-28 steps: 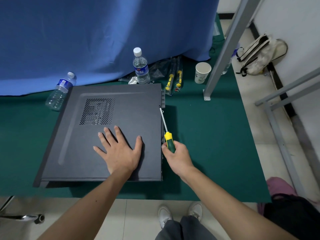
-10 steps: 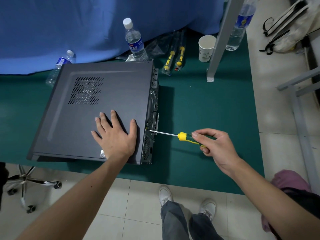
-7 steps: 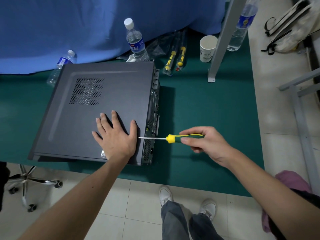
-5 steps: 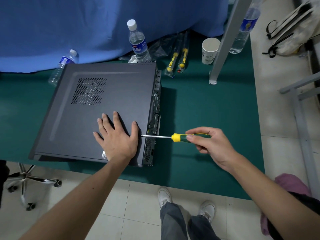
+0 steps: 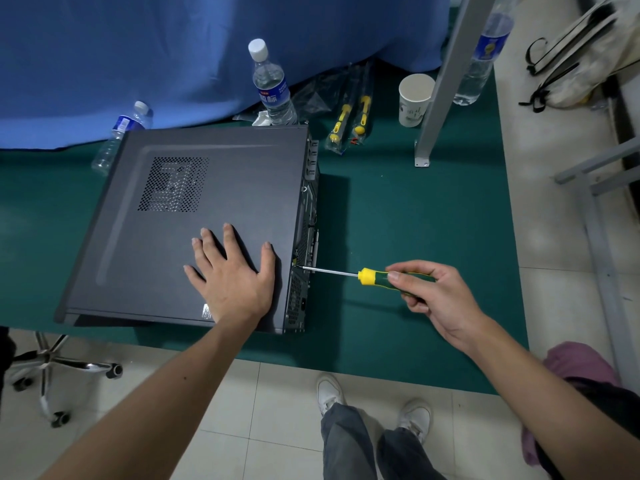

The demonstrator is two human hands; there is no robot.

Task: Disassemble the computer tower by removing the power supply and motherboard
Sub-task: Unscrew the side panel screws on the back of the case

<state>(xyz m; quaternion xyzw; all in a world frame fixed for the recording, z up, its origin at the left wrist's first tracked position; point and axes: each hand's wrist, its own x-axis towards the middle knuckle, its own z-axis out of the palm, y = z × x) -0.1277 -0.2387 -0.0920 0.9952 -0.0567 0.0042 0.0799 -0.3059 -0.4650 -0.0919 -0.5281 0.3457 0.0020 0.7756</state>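
A dark grey computer tower lies on its side on the green table mat, side panel still on, rear panel facing right. My left hand rests flat on the panel near its front right corner, fingers spread. My right hand grips the green and yellow handle of a screwdriver. The shaft runs level to the left, and its tip touches the rear panel's upper edge. The power supply and motherboard are hidden inside the case.
Two bagged screwdrivers, a paper cup and a grey metal post stand behind on the right. Water bottles line the blue curtain. An office chair base is at lower left, beyond the table's front edge.
My right hand swung the screwdriver from along the case's edge to level, then set its tip against the rear panel. Over the last second it shifted slightly. My left hand stayed flat.
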